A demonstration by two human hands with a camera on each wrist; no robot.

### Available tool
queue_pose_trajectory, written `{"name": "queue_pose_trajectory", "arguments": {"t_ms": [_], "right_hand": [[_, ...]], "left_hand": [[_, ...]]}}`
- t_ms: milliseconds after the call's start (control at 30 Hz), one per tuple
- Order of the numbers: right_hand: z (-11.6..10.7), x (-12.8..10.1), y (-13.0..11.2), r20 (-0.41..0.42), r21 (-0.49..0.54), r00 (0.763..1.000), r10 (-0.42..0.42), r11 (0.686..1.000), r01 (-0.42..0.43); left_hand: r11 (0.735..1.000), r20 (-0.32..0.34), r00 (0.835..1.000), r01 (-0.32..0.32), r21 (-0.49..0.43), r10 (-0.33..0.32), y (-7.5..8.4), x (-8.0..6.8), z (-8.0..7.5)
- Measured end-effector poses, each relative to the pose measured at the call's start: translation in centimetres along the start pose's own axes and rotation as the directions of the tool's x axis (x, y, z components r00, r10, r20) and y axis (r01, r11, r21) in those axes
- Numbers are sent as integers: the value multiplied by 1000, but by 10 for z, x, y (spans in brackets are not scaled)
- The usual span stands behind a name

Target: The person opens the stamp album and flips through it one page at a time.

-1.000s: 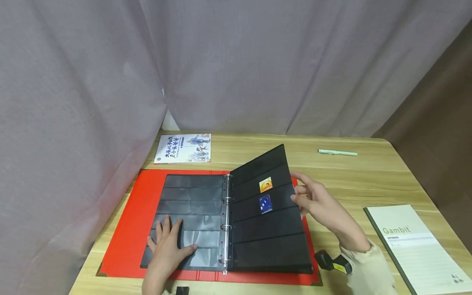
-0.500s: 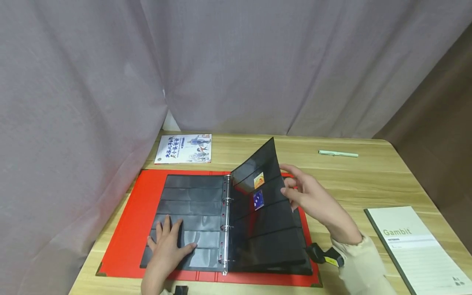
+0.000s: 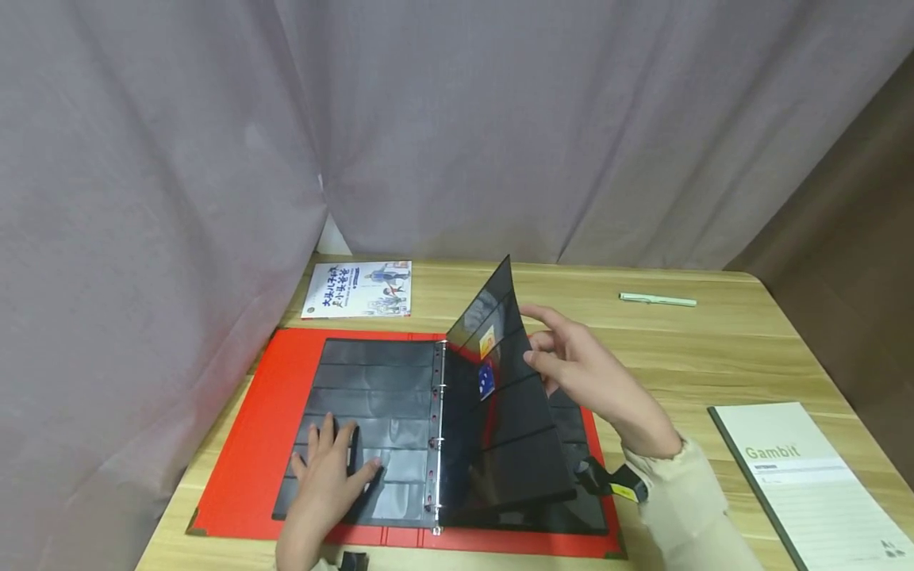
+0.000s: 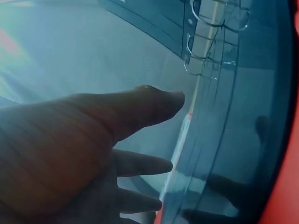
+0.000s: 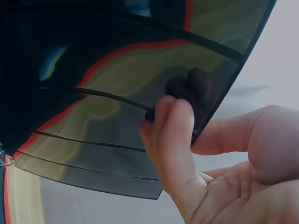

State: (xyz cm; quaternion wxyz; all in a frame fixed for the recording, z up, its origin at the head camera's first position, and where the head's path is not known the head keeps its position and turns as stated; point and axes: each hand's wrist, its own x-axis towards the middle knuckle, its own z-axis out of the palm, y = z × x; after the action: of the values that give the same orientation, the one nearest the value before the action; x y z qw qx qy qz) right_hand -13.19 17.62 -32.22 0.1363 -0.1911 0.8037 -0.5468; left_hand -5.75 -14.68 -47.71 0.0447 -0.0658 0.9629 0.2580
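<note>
A red ring binder (image 3: 243, 444) lies spread on the table with black pocket pages on metal rings (image 3: 440, 444). My right hand (image 3: 581, 365) pinches the outer edge of one black page (image 3: 514, 444), which stands lifted and bowed. In the right wrist view the thumb and fingers (image 5: 175, 135) hold that page (image 5: 121, 121) from both sides. A yellow-orange stamp (image 3: 487, 342) and a blue stamp (image 3: 486, 381) sit in its pockets. With fingers spread, my left hand (image 3: 324, 484) rests on the left-hand page (image 3: 378, 381); the left wrist view shows its thumb (image 4: 149, 105) extended near the rings.
Behind the binder is a white picture book (image 3: 357, 289). A pale green pen (image 3: 657, 299) lies at the back right. The Gambit notebook (image 3: 814, 484) is at the right. Grey curtains (image 3: 443, 127) hang behind the wooden table (image 3: 714, 341).
My right hand has moved left and slightly away, carrying the page's edge higher and toward the rings. More of the page beneath shows. The left hand stays nearly in place.
</note>
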Motion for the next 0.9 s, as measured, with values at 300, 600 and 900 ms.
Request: {"name": "queue_pose_trajectory", "arguments": {"t_ms": [300,600,900], "right_hand": [[10,10,-8,25,24,999,-31,999,30],[25,17,-10,61,49,998,-33,998,30],[38,27,-16,80,107,996,-29,994,20]], "left_hand": [[995,-60,995,-86,-42,83,21,1,-7],[960,-151,965,-235,-153,213,41,-2,-16],[902,-231,922,-363,-233,311,71,-8,-30]]}}
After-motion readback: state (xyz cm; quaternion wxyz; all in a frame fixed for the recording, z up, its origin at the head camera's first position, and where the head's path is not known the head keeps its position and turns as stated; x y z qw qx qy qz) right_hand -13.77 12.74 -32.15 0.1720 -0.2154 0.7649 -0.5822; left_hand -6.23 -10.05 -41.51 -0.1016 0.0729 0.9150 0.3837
